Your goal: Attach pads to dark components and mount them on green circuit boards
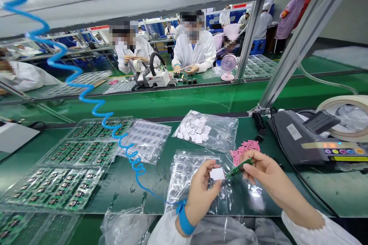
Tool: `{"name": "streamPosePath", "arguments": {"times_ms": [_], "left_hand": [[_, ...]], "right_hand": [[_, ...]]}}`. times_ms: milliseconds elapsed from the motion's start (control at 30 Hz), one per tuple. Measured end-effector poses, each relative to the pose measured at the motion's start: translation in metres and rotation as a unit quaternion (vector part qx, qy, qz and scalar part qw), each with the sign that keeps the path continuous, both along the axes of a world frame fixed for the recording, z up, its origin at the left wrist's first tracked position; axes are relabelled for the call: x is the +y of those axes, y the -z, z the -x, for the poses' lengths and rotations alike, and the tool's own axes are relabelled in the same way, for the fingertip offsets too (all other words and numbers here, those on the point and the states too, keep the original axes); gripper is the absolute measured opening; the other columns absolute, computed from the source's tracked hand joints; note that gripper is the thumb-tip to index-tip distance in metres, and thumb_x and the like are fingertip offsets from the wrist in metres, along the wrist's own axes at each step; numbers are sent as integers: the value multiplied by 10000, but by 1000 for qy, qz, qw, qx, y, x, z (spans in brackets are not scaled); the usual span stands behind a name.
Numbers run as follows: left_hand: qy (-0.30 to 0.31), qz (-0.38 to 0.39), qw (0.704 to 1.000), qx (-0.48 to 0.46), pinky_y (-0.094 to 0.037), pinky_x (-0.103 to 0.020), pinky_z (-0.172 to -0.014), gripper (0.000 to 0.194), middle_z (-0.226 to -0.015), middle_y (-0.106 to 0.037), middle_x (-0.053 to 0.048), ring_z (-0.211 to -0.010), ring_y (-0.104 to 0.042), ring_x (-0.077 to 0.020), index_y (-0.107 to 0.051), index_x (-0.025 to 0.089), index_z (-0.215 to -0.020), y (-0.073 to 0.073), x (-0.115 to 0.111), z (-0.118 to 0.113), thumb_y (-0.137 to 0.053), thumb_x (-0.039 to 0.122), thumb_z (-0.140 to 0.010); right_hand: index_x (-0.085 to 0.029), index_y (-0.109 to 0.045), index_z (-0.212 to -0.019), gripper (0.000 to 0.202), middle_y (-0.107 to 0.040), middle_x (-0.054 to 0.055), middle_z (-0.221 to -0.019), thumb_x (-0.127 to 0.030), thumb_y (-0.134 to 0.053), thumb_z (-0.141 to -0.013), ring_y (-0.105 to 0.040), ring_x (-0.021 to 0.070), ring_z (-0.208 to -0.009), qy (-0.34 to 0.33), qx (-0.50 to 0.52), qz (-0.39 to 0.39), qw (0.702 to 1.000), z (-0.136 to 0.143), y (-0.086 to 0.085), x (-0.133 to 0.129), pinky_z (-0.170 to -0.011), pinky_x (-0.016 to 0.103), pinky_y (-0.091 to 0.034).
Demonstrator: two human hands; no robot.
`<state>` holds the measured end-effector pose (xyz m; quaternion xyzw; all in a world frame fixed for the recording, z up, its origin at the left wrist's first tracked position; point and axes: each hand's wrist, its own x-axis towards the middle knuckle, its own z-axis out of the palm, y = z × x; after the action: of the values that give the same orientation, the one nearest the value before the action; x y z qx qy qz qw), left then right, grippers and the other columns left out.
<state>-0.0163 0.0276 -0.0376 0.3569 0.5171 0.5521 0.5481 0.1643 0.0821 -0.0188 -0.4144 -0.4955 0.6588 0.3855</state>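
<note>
Between thumb and fingers, my left hand (202, 189) grips a small white square pad (217, 174). A blue wrist strap (184, 218) with a coiled cord circles that wrist. My right hand (263, 170) pinches a narrow green circuit board (238, 168), tilted, its lower end close beside the pad; I cannot tell whether they touch. Below both hands lies a clear plastic blister tray (184, 176). Just behind my right hand is a heap of pink pieces (244, 150). Farther back, a clear bag (221, 126) holds many white squares (194, 128).
Trays of green circuit boards (63, 183) cover the left of the bench, beside another clear tray (148, 138). At right stand a grey tape dispenser (299, 138) and a large tape roll (345, 115). A blue coiled cord (97, 107) hangs across the left. Co-workers sit beyond the metal frame.
</note>
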Motion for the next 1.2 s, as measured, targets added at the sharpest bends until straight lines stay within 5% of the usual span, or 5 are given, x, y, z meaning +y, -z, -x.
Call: {"name": "streamPosePath", "arguments": {"times_ms": [167,500,667,900,1200], "left_hand": [[86,-77,990,83,-418,-322,-941,540,-1112,-623,-71,-1066,-567,-207,-487,279,-1229,-29,-20,-9,-647,134,-734],[105,-93,989,51,-476,-270,-802,712,-1090,-588,-50,-952,-588,-189,-344,369,-1321,-47,-34,-8,-666,134,-730],[123,-95,987,44,-475,-289,-755,742,-1028,-592,-66,-880,-586,-201,-355,310,-1333,-52,-30,-11,-689,124,-697],[125,-142,976,107,-491,-269,-752,842,-993,-633,-53,-854,-627,-182,-255,349,-1385,-56,-29,-11,-677,76,-709],[89,-307,916,244,-559,-253,-782,870,-1000,-688,-31,-882,-666,-164,-182,359,-1420,-49,-26,-9,-689,195,-732]], "right_hand": [[-262,-511,-976,204,-550,-9,-823,-303,-620,-808,-541,78,-498,25,-21,-137,990,19,-26,-33,-412,182,-475],[-272,-572,-1003,188,-584,36,-905,-189,-575,-835,-624,154,-769,11,-192,-447,874,-1,-39,-35,-580,214,-548],[-273,-564,-1065,245,-605,56,-1028,-186,-587,-837,-644,154,-796,-71,-237,-471,847,-15,-44,-32,-584,208,-549],[-314,-551,-1178,369,-637,42,-911,-159,-566,-843,-593,145,-683,-47,-252,-563,786,-16,-54,-46,-568,246,-522],[-208,-636,-1036,204,-618,40,-812,-145,-504,-893,-581,130,-684,-5,-275,-550,788,-11,-64,-52,-590,227,-504]]}}
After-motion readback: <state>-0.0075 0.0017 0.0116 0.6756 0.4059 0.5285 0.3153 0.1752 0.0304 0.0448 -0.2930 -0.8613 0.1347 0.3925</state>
